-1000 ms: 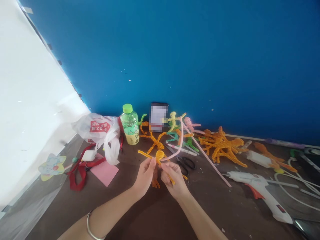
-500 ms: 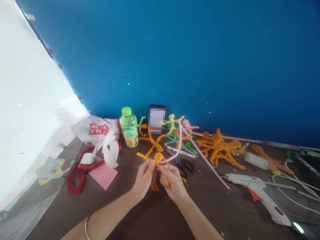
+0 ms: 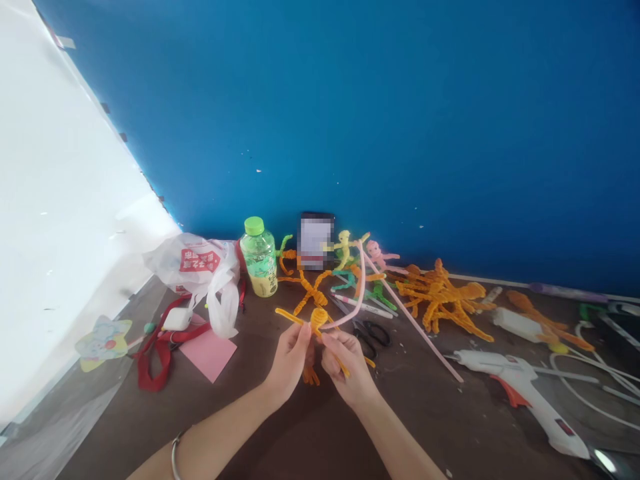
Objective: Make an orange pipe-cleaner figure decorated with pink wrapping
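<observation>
An orange fuzzy-wire figure (image 3: 319, 318) with a round coiled head is held between both hands at the middle of the table. My left hand (image 3: 291, 357) pinches its left side, thumb on top, below an arm that sticks out to the left. My right hand (image 3: 346, 363) is closed on its right side, with an orange strand end showing under the fingers. A pink fuzzy stem (image 3: 361, 287) runs from near my right fingertips up to a bend, then down to the right. The figure's lower strands hang partly hidden behind my hands.
Behind the hands are more orange figures (image 3: 311, 291), black-handled scissors (image 3: 376, 333), a white pen (image 3: 363, 305) and a phone (image 3: 316, 241). A bottle (image 3: 260, 263), plastic bag (image 3: 200, 263) and pink paper (image 3: 210, 353) lie left. At right are an orange pile (image 3: 440, 297) and a glue gun (image 3: 540, 393).
The whole view has shifted slightly, with things sitting a little lower and further right. Both hands keep their hold on the orange figure, almost unmoved.
</observation>
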Motion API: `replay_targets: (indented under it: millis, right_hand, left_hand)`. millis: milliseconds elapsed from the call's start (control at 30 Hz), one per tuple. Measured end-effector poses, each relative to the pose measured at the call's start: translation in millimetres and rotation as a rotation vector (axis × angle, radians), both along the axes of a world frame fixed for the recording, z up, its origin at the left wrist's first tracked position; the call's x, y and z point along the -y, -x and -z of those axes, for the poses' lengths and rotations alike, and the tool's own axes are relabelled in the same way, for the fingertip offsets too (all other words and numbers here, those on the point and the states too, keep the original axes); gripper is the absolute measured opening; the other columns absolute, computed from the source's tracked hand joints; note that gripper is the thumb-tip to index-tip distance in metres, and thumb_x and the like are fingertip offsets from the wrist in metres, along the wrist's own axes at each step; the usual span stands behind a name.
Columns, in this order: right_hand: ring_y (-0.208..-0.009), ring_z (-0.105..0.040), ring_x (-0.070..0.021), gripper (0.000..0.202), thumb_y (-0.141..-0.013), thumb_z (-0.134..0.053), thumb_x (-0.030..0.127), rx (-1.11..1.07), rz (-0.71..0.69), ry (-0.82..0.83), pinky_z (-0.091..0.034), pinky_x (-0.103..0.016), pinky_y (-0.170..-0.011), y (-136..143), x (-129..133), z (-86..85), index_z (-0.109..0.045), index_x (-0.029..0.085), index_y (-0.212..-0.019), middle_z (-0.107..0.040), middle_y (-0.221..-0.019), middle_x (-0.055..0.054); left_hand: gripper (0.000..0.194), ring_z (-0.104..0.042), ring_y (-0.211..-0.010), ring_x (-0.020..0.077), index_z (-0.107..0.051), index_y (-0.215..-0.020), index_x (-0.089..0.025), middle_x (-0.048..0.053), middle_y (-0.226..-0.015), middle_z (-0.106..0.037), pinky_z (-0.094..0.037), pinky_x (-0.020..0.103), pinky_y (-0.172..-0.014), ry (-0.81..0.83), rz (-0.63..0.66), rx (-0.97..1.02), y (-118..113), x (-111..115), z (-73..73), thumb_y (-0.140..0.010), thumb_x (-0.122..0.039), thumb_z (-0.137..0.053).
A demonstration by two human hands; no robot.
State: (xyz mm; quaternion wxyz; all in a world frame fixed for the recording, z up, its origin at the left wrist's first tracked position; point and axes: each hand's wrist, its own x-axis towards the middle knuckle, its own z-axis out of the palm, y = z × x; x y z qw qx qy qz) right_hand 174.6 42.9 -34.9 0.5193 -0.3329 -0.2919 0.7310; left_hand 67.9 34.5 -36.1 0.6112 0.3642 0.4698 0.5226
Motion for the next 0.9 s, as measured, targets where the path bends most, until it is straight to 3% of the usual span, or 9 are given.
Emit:
replay_targets:
  millis: [900]
  right_hand:
    - [-0.027,-0.02,-0.0002,0.017,-0.066,-0.068,0.03,-0.002,-0.014,0.008,-0.011,-0.016,-0.03,1.9,1.3,0.8,-0.062,0.015,-0.06,-0.035,-0.029,0.009]
  left_hand:
    - [0.045,-0.028,-0.037,0.0032,-0.045,-0.061,-0.015,-0.008,-0.044,-0.031,-0.021,0.018,-0.036,-0.005,-0.017,0.05,0.9,-1.2,-1.9,-0.069,-0.059,-0.05]
